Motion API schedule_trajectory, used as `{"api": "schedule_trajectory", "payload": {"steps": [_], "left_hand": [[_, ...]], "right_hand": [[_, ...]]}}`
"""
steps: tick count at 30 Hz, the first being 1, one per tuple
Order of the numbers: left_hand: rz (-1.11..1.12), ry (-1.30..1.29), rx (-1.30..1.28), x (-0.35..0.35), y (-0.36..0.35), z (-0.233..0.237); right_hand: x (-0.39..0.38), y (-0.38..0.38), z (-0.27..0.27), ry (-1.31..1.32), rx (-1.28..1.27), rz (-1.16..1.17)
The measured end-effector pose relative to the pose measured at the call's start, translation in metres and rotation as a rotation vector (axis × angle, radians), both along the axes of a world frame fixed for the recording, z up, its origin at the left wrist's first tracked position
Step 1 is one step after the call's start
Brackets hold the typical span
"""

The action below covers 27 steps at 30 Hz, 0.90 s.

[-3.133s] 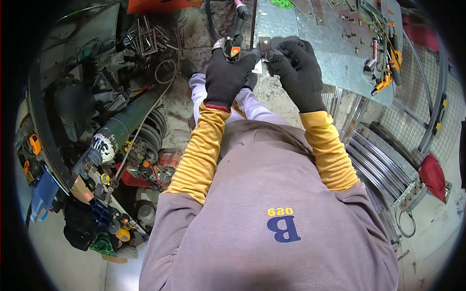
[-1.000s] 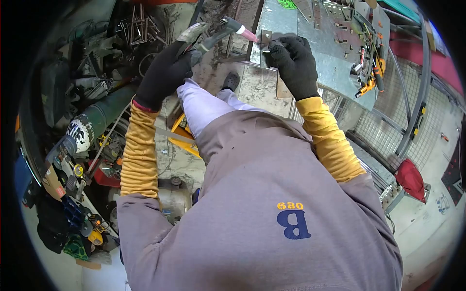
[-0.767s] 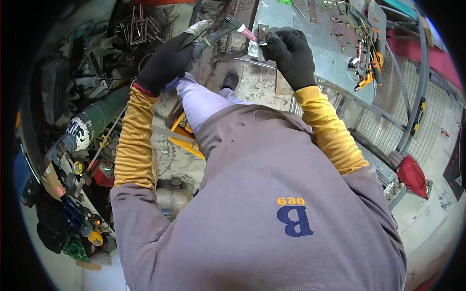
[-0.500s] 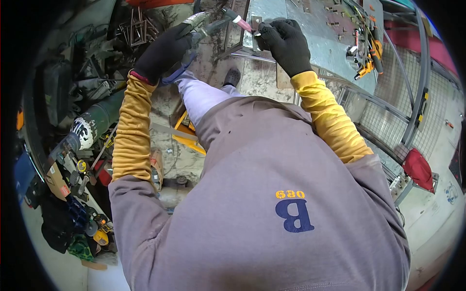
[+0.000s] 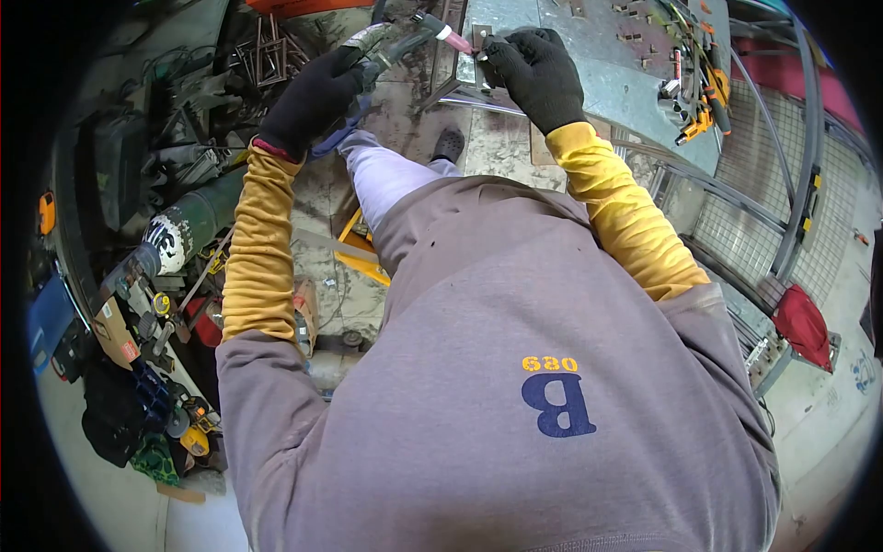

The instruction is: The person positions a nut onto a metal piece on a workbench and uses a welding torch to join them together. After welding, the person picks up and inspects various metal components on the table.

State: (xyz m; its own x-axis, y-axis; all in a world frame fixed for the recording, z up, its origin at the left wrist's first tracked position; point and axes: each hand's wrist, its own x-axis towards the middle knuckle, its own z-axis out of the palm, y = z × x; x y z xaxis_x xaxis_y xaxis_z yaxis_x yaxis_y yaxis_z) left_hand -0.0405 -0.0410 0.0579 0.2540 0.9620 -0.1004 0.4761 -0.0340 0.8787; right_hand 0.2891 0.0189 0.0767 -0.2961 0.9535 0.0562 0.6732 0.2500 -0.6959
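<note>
In the head view my left hand [image 5: 317, 97], in a black glove, is closed around the handle of a TIG welding torch [image 5: 397, 49]. The torch's pink nozzle [image 5: 454, 39] points right and down, its tip close to my right fingers. My right hand [image 5: 543, 78], also gloved in black, pinches a small light-coloured piece [image 5: 482, 56] between thumb and fingertips; its kind is too small to make out. Beside these fingers a narrow metal plate with a hole [image 5: 482, 35] lies at the left edge of the metal worktable [image 5: 598, 87].
Cut metal pieces, pliers and an orange-handled tool [image 5: 699, 124] lie on the table's right part. Metal scrap [image 5: 267, 51] covers the floor at upper left. A green gas cylinder [image 5: 198, 216] lies left of my arm. A yellow-framed object [image 5: 363, 262] stands by my leg.
The view has shifted slightly. Both hands keep nearly the same pose, with the torch nozzle still close to my right fingertips.
</note>
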Motion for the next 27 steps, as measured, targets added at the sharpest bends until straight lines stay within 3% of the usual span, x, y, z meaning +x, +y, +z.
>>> {"api": "schedule_trajectory", "payload": {"steps": [5, 7, 10, 13, 23, 26, 27], "left_hand": [[0.029, -0.074, -0.004, 0.005, -0.004, 0.004], [0.084, -0.074, -0.159, 0.007, -0.004, 0.011], [0.105, -0.094, -0.191, 0.01, -0.003, 0.015], [0.092, -0.094, -0.1, 0.013, -0.005, 0.019], [0.116, -0.034, -0.162, 0.013, -0.008, 0.013], [0.156, -0.018, -0.158, 0.026, -0.013, 0.038], [0.203, -0.012, -0.272, 0.031, -0.013, 0.047]], "right_hand": [[-0.002, -0.003, -0.005, 0.074, -0.004, -0.049], [-0.002, -0.002, -0.004, 0.096, -0.034, -0.068], [-0.001, 0.0, -0.001, 0.032, -0.046, -0.032], [-0.002, -0.001, -0.001, 0.014, -0.036, -0.037], [-0.002, 0.0, 0.001, -0.019, -0.002, -0.023], [0.001, 0.0, -0.01, -0.027, 0.012, -0.041], [-0.001, 0.0, -0.008, -0.034, 0.013, -0.062]]}}
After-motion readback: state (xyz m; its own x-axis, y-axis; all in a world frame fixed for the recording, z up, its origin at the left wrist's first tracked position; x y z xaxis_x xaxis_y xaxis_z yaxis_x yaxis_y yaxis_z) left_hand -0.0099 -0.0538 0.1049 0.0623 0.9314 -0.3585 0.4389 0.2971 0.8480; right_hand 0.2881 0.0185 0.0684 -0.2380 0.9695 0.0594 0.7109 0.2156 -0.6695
